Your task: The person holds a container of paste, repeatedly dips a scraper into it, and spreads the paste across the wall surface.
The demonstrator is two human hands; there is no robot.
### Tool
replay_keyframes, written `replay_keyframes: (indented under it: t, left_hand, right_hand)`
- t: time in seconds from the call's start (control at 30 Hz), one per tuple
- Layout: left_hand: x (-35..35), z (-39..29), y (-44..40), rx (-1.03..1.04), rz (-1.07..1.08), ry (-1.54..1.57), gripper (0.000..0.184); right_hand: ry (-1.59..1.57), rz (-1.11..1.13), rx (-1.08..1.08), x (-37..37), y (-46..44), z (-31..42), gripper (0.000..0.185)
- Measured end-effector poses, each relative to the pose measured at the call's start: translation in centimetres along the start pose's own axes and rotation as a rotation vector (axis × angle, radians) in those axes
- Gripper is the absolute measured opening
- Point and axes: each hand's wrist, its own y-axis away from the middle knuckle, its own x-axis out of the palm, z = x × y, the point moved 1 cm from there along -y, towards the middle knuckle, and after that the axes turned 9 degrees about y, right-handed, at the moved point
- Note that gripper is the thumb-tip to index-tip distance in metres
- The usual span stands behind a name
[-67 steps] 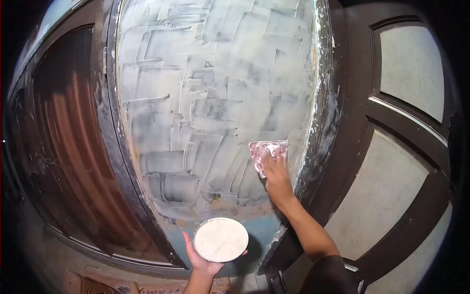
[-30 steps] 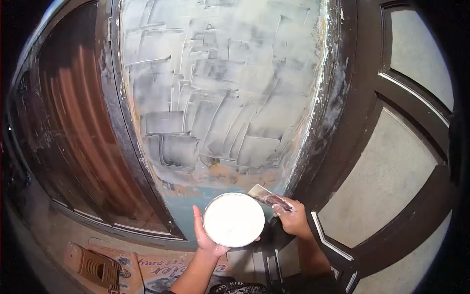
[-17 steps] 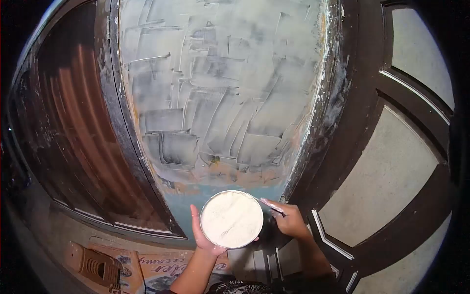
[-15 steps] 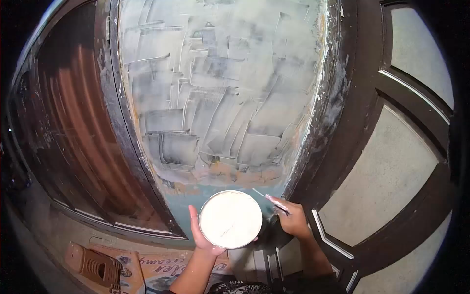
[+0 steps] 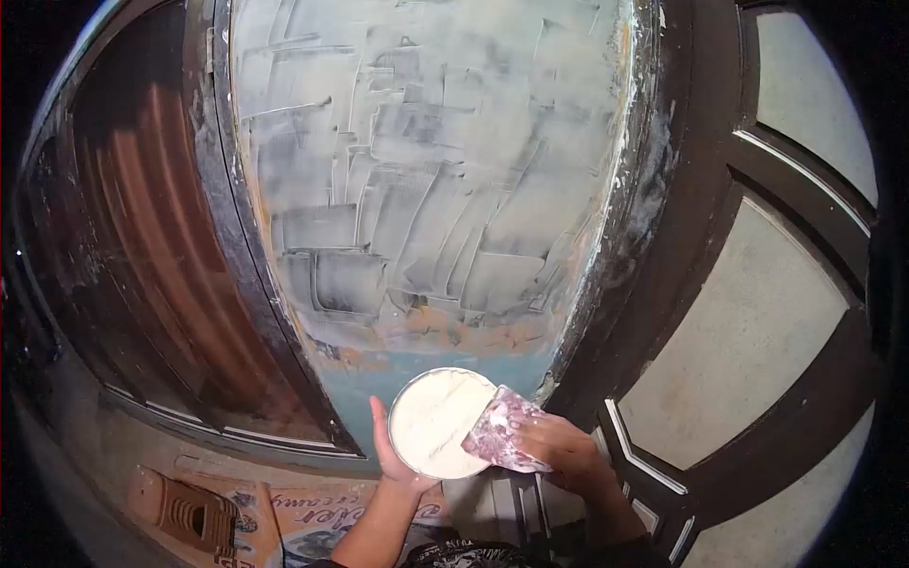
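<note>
Scraper (image 5: pixel 494 437) over a tub (image 5: pixel 449 369) of white paste (image 5: pixel 434 421)
The left hand (image 5: pixel 398 468) clasps the tub, near and central — the right hand (image 5: pixel 557 449) is clamped on the scraper at the tub's right side; the streaked wall (image 5: pixel 426 204) rises on the far side.

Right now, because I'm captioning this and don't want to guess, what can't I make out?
Head view: most of the left hand, behind the round container.
Head view: underside of the scraper, turned from the camera.
Head view: orange sheet, partly behind the left forearm.
Head view: top of the wall, cut off by the upper edge.
</note>
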Motion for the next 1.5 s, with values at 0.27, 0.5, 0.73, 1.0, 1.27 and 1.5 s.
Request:
replay_keyframes:
  t: [0.27, 0.5, 0.73, 1.0, 1.27, 1.5]
  left_hand:
    - [0.1, -0.2, 0.5, -0.094, 0.059, -0.021, 0.100]
    - [0.5, -0.7, 0.4, -0.096, 0.061, -0.019, 0.101]
    - [-0.3, -1.8, -0.9, 0.000, -0.045, 0.042, 0.103]
    - [1.3, -3.6, -1.2, -0.150, 0.123, -0.024, 0.104]
    - [-0.1, -6.1, -2.0, -0.095, -0.070, 0.340, 0.104]
    - [1.2, -7.9, -0.6, -0.170, 0.106, 0.043, 0.101]
  right_hand:
    - [0.004, -0.125, 0.276, 1.7, 0.9, -3.9, 0.050]
    - [-0.020, -0.251, 0.450, 1.7, 1.4, -3.1, 0.042]
    - [0.112, -0.098, 0.047, 1.3, -0.9, 2.1, 0.034]
    - [0.296, -0.263, 0.332, 3.1, -0.1, -3.1, 0.035]
    - [0.131, -0.174, 0.192, 4.7, -2.9, 2.5, 0.029]
    - [0.213, -0.339, 0.621, 5.5, -1.4, -1.6, 0.026]
